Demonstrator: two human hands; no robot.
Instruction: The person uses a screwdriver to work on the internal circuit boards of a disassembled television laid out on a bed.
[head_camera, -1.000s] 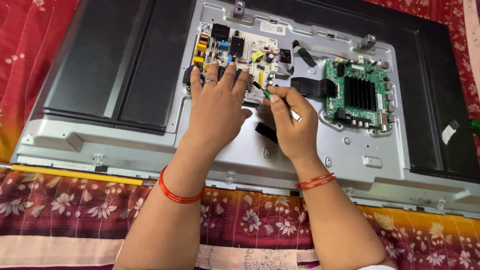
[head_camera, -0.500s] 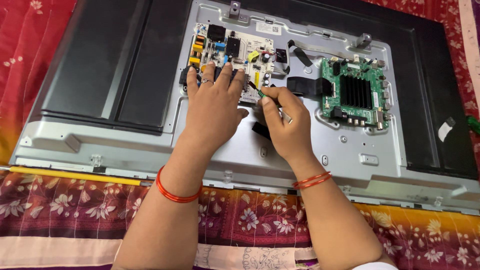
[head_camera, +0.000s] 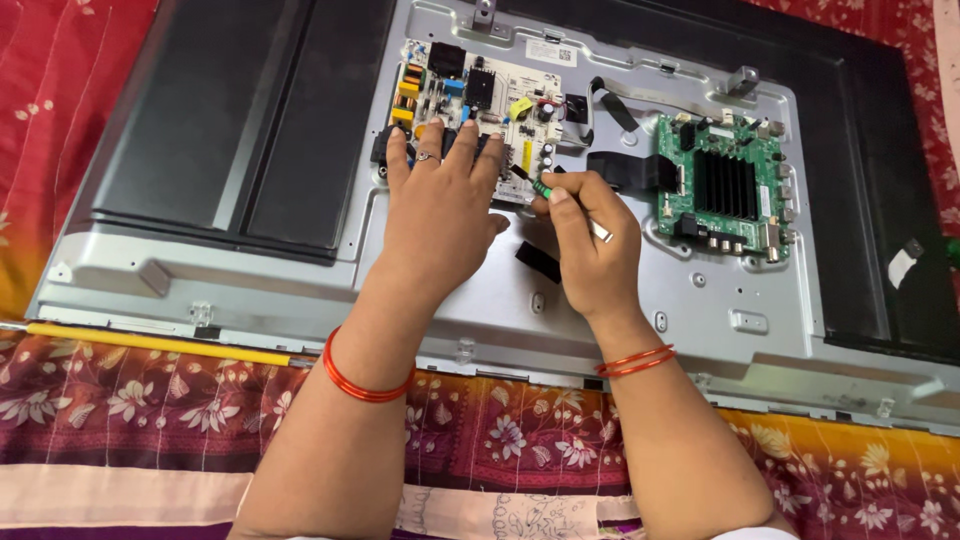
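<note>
Now | left hand (head_camera: 440, 215) flat on white board (head_camera: 490, 95) | right hand (head_camera: 590, 245) pinching tool (head_camera: 545, 190)

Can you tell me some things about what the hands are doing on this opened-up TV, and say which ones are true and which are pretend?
1. The left hand lies flat on the pale circuit board. True.
2. The right hand is empty. False: it holds a thin tool with a green part near the tip.
3. The green circuit board sits to the right of the pale one. True.
4. The left hand rests on the green circuit board. False: no hand touches that board.
5. Both wrists wear red bangles. True.
</note>
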